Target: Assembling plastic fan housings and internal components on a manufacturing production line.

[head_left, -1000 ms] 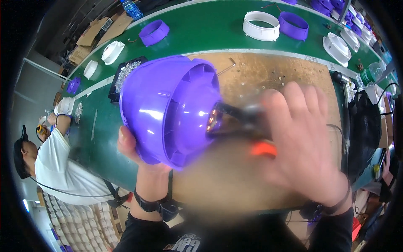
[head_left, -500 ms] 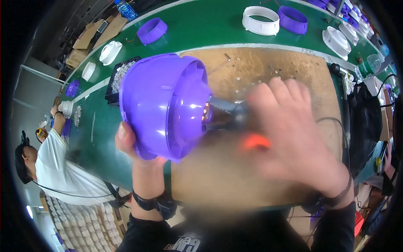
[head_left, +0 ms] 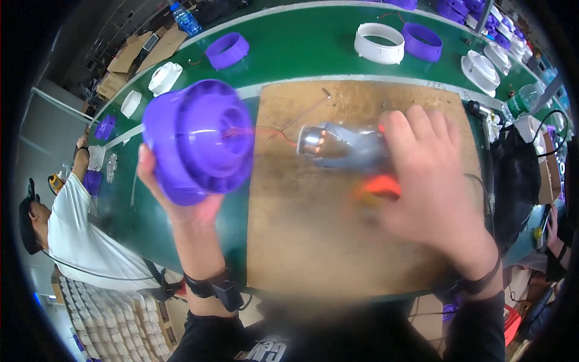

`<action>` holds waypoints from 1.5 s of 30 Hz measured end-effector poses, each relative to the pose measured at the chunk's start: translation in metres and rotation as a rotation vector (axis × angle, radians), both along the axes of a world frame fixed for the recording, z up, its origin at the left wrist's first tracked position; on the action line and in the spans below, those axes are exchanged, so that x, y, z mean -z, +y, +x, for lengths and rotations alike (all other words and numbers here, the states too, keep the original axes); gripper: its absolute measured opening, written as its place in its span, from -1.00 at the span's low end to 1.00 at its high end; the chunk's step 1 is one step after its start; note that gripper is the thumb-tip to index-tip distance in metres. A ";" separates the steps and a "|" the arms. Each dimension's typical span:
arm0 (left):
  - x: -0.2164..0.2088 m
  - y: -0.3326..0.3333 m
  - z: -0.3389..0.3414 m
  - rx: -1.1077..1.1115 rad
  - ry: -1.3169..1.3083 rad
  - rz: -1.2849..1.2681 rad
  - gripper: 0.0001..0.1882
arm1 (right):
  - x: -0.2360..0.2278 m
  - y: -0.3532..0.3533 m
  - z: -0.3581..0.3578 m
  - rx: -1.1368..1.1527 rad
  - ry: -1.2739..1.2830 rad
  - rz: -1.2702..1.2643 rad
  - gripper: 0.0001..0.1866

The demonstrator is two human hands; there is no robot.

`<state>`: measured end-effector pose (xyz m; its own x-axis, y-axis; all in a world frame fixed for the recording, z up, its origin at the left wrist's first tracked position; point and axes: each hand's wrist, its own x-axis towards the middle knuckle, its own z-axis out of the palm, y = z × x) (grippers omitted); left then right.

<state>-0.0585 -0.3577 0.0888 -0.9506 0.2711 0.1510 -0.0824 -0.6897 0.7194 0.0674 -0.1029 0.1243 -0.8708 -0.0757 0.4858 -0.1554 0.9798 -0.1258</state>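
Observation:
In my left hand (head_left: 196,208) is a stepped purple plastic housing (head_left: 190,136), its narrower end turned toward the right. My fingers and thumb grip it from below and the left side. A thin red wire (head_left: 268,130) runs from its middle to a shiny metal cylinder with copper-coloured parts (head_left: 312,140), which looks like a motor. Behind that cylinder extends a blurred grey part (head_left: 347,148), reaching my right hand (head_left: 422,175), whose fingers close around it. A blurred orange-red piece (head_left: 380,187) shows under those fingers; its kind is unclear.
A brown board (head_left: 301,235) covers the green bench before me, with a hex key (head_left: 310,108) on it. White and purple rings (head_left: 379,45) stand along the far side. Right of the board lies a black bag (head_left: 515,175). At left a person in white (head_left: 90,241) works.
The purple housing has moved left and turned its narrow end more toward me. The metal cylinder is now apart from it, with the red wire spanning the gap.

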 end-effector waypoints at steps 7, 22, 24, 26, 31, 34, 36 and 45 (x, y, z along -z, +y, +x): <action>0.005 0.004 0.019 0.030 -0.150 0.209 -0.13 | 0.018 0.056 -0.024 0.312 -0.327 -0.165 -0.55; -0.002 0.085 -0.106 0.254 -0.423 0.285 -0.28 | 0.029 0.096 -0.103 0.531 -0.358 -0.438 -0.35; 0.011 0.106 -0.136 0.247 -0.491 0.221 -0.35 | 0.032 0.099 -0.071 0.507 -0.270 -0.680 -0.35; 0.025 0.130 -0.163 0.229 -0.507 0.166 -0.38 | 0.047 0.121 -0.045 0.486 -0.235 -0.789 -0.32; 0.088 0.112 -0.282 -0.169 -0.255 -0.462 -0.50 | 0.036 0.098 -0.001 0.270 -0.254 -1.397 -0.42; 0.056 0.190 -0.213 -0.095 0.005 -0.650 -0.64 | 0.054 0.131 0.041 0.139 -0.120 -1.907 -0.33; 0.029 0.156 -0.202 -0.118 0.072 -0.772 -0.67 | 0.045 0.118 0.038 -0.036 -0.134 -2.053 -0.26; -0.018 0.071 -0.234 -0.143 0.199 -1.189 -0.76 | 0.030 0.094 0.029 -0.549 0.006 -2.349 -0.07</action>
<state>-0.2926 -0.2870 0.1073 -0.9718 0.2342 0.0265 0.1247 0.4154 0.9010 0.0959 -0.0084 0.0939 -0.9674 0.2438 0.0692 -0.2457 -0.8351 -0.4921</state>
